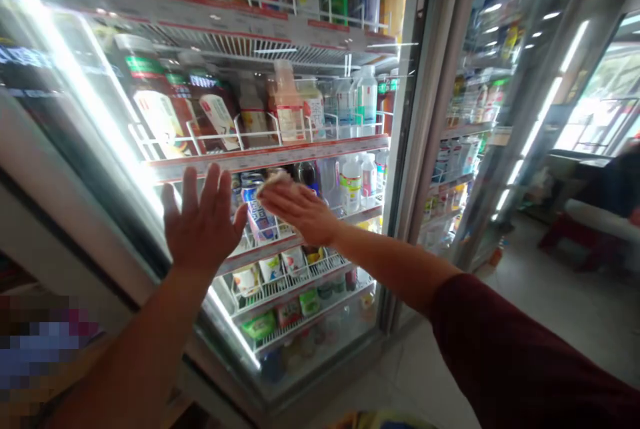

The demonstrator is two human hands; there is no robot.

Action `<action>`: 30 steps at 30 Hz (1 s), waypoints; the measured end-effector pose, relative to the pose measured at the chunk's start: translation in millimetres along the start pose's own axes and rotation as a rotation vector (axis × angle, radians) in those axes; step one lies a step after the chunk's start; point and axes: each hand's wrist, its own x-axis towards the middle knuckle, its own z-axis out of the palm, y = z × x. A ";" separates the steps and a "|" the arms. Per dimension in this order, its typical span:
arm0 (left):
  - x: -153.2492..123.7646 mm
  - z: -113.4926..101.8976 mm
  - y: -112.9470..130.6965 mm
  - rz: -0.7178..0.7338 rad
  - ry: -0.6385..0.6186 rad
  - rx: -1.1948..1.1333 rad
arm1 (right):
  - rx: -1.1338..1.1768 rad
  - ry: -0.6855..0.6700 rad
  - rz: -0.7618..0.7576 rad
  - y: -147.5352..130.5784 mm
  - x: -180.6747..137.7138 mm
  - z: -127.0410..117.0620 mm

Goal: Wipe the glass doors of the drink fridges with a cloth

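My left hand (203,225) is raised with its fingers spread and the palm toward the glass door of a lit drinks fridge (270,159). It holds nothing, and I cannot tell whether it touches the glass. To its right, my right hand (303,212) reaches out with its fingers extended over a pale crumpled cloth (276,179), held flat toward the same door. The cloth shows past the fingertips; the rest is hidden under the hand. Behind the glass, blue cans (257,209) show between the two hands.
Bottles (289,109) and other packaged drinks fill several wire shelves. A metal door frame (417,115) stands to the right, with another glass-fronted fridge (460,129) beyond. Tiled floor (415,382) lies below. At far right are a dark red stool (567,232) and a blurred person (623,182).
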 end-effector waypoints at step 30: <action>0.0 2.0 -2.0 -0.042 0.005 -0.035 | 0.100 0.075 0.022 49.2 -49.3 5.8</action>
